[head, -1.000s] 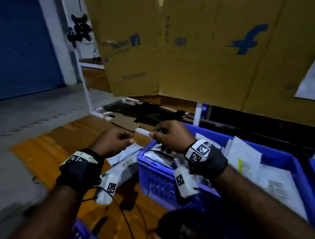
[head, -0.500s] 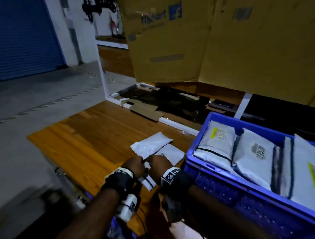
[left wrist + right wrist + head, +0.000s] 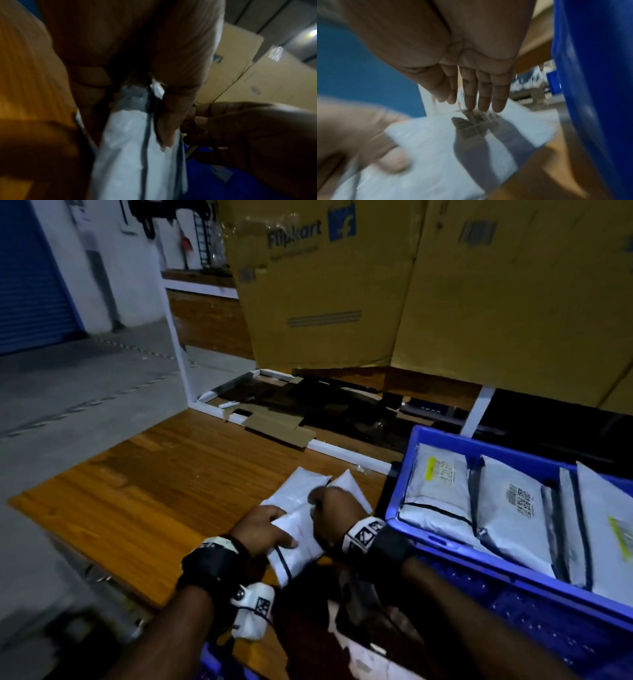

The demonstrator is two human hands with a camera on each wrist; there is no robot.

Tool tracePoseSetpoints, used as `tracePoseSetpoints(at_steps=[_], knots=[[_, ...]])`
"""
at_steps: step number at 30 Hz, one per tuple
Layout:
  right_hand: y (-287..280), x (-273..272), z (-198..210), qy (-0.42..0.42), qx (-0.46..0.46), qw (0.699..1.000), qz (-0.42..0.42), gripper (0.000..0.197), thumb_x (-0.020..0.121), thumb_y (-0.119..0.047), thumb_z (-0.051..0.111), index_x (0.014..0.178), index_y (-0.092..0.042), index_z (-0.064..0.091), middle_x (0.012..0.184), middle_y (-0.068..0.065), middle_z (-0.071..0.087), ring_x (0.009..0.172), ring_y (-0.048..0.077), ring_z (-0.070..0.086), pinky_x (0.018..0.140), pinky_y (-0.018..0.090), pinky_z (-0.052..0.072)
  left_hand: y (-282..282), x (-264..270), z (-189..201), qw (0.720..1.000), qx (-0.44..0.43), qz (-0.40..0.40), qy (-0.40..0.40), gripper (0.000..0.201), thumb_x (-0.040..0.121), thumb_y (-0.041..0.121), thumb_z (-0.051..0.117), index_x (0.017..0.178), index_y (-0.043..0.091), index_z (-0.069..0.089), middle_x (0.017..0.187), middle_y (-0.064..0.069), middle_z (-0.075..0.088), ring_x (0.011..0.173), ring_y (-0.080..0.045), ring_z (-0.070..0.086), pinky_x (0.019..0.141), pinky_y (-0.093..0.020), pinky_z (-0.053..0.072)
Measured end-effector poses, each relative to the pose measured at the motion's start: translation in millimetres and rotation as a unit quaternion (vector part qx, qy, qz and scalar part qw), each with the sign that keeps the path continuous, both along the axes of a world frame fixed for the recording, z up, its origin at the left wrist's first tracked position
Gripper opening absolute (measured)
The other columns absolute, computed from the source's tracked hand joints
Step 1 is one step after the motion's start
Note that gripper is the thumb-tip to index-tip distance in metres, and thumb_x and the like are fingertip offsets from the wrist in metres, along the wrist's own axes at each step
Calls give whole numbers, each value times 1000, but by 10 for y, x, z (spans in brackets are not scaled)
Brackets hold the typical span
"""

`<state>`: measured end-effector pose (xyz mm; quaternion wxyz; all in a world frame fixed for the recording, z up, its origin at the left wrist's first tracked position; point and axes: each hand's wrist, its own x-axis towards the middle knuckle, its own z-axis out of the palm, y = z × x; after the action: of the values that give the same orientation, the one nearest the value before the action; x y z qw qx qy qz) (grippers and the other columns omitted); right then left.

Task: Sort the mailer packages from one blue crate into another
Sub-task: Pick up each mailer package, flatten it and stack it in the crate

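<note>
Mailer (image 3: pixel 297 546) in play right now is a white one with a dark edge line, held low over the wooden table (image 3: pixel 144 491) just left of the blue crate (image 3: pixel 479 573). Left hand (image 3: pixel 262 530) has it pinched, thumb on top and fingers curled under the near edge. Right hand (image 3: pixel 337 508) sits above it with fingers straight and close together, tips just about touching the label area, so it's steadying more than gripping. Two more white mailers (image 3: pixel 301 491) lie flat on the table right behind the hands, and the crate holds a row of gray and white packages (image 3: pixel 435 491) standing on edge.

My guess is this one's getting checked or squared up before it goes to its crate. Tips for doing that bit well:

- let the left hand carry the weight, since these bags are floppy and sag from one corner
- slide the right fingers off the label so it can actually be read
- get a proper grip with the right hand before lifting higher
- don't drag it over the two on the table, they'll skate off the edge easily

Wrist views are pretty blurry, so exact contact under the bag is hard to call.
</note>
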<state>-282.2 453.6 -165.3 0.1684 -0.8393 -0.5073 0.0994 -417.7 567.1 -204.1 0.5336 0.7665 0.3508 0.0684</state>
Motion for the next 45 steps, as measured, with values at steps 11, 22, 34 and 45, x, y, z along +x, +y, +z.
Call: tracePoseSetpoints(at_steps=[11,22,34,45], knots=[[-430,541,1119,121,262,947,-144,75,77,-41,79,139,-18,44,132,2,53,118,21,54,101,39,45,195,-408,1163,977,-65,-28,-201,54,67,-3,76,117,13,62,107,-13,73,95,-32,72,82,-50,58],[-1168,795,1259,368,463,804,-66,21,90,-5,65,110,-1,60,94,13,71,75,18,69,61,29,54,-466,272,1410,901,-85,119,-409,25,94,16,60,118,12,57,100,-9,72,83,-16,71,65,-30,58],[-2033,1263,1235,346,488,794,-109,18,97,-12,56,111,-1,59,99,18,69,83,26,69,71,40,58,-1229,938,1427,883,80,153,-436,8,99,20,56,106,19,60,79,-12,54,64,-21,46,53,-28,40],[-2741,1588,1229,364,538,746,-149,19,93,-11,62,110,-2,60,99,22,69,86,31,66,80,49,54,-1845,1322,1511,869,111,131,-465,7,99,17,56,104,20,61,74,0,57,58,0,50,57,-18,44]])
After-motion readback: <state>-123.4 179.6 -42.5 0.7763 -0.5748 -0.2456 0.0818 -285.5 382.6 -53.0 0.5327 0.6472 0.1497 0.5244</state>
